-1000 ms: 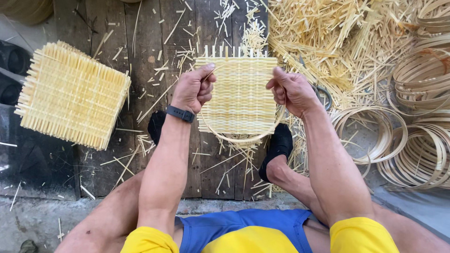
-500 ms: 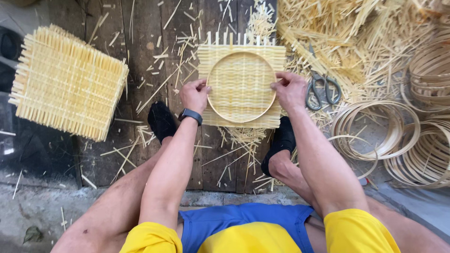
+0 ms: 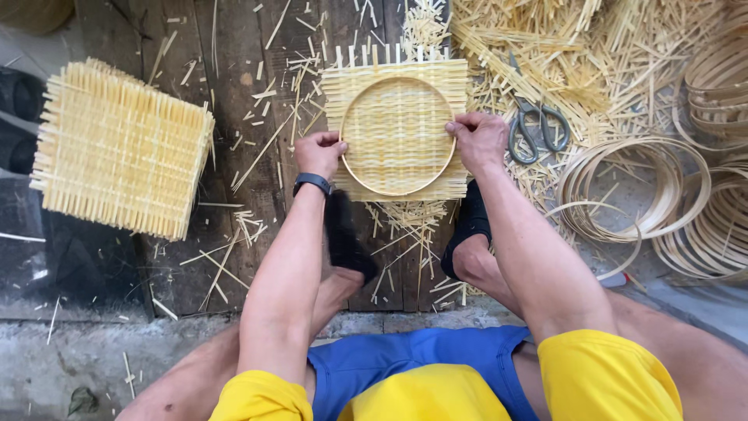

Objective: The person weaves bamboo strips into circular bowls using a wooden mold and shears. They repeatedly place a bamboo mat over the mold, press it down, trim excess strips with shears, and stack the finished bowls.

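Nearest you: yellow sleeves, blue shorts, bare knees spread at 5 and 7 o'clock. Two dark-shod feet planted on the plank floor, one under each forearm.

Your left hand, black wristband at the wrist, is clamped on the left edge of the woven mat, fingers curled shut over the round hoop pressed into it. Your right hand is closed the same way on the hoop's right edge, thumb on top.

The mat sits dead centre, just beyond your feet at 12 o'clock, flat on the planks. One piece: square, pale yellow, flat strips in plain weave, loose strip ends sticking out along the far edge. One thin hoop lies on it, filling most of the square, its corners left outside the ring.

At 10 o'clock, well apart: one stack of woven squares, same colour, count within the stack not readable.

At 2 o'clock, just beside your right hand: one pair of scissors, grey handles, lying on straw.

At 3 o'clock: loose bamboo hoops, many overlapping, too tangled to count.

Farthest, 1 o'clock: heap of cut strips. Offcuts scattered over the planks.
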